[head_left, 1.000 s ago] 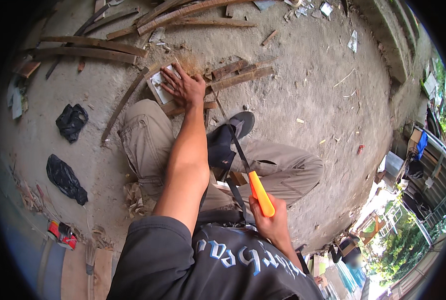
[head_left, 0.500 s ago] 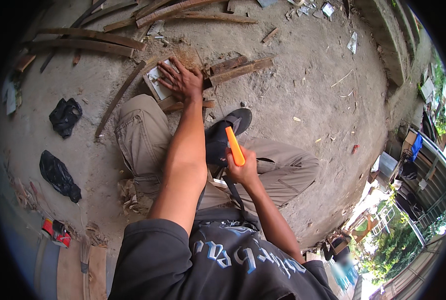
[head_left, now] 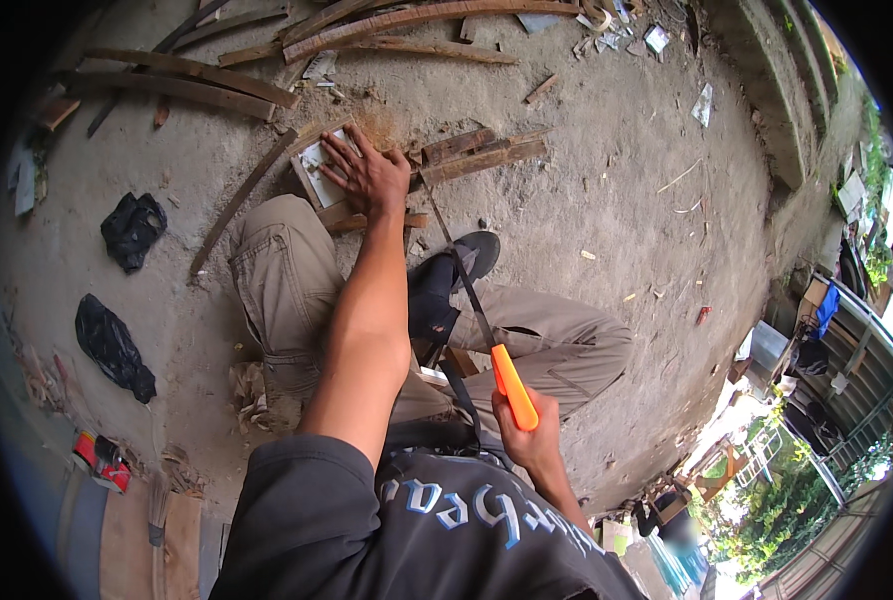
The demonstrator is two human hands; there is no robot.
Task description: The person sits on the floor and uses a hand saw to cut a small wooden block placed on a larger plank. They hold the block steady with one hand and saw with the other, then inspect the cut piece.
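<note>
My right hand (head_left: 533,432) is closed round the orange handle of a handsaw (head_left: 513,385), low over my right leg. Its narrow dark blade slants away to the wood beside my left hand, where the tip meets or passes the piece; I cannot tell which. My left hand (head_left: 375,182) lies with fingers spread on a white-faced board (head_left: 317,172) with wooden edges. Right of that hand, a short wooden strip (head_left: 487,160) sticks out, with a darker wood block (head_left: 457,145) behind it. Below the hand lies another small wood piece (head_left: 347,222).
Long wooden strips (head_left: 407,22) lie across the far ground. A thin curved strip (head_left: 237,205) lies left of my knee. Two black plastic bags (head_left: 135,232) rest at the left. My shoe (head_left: 482,255) sits under the saw blade. Concrete steps (head_left: 767,90) rise at the far right.
My right hand has drawn the saw back toward my body and to the right, so the long blade now shows. My left hand stays on the board.
</note>
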